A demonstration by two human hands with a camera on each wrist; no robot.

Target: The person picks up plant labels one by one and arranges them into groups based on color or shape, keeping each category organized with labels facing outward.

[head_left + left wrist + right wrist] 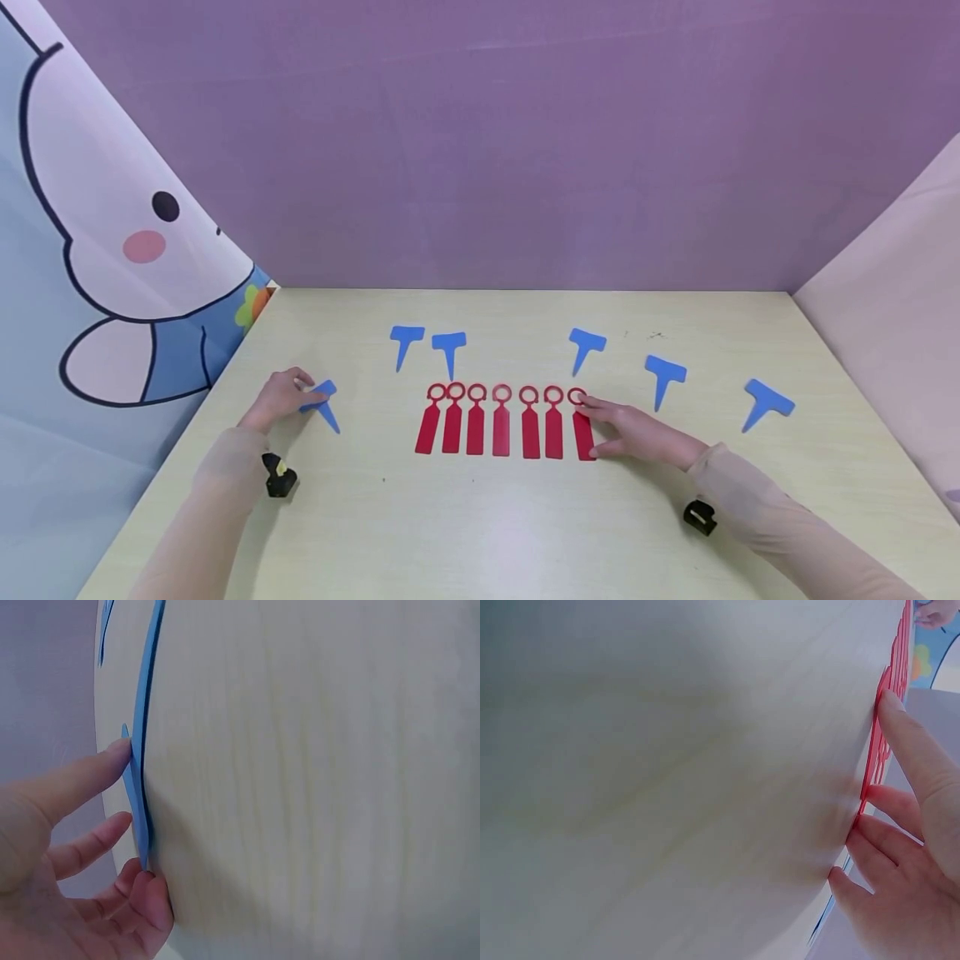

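Note:
On the left of the table, in the head view, my left hand pinches the crossbar of a blue T-shaped plant label. The left wrist view shows the thumb against that label, with other fingers curled near its end. Right of the middle, my right hand touches the rightmost red ring-topped tag with fairly straight fingers. Its fingertips rest near the ring and its thumb lies by the lower end. Several matching red tags lie beside it in a row, rings pointing away from me.
Farther back lie more blue labels: two left of centre, one behind the row's right end, and two to the right. A purple wall closes off the table's back edge.

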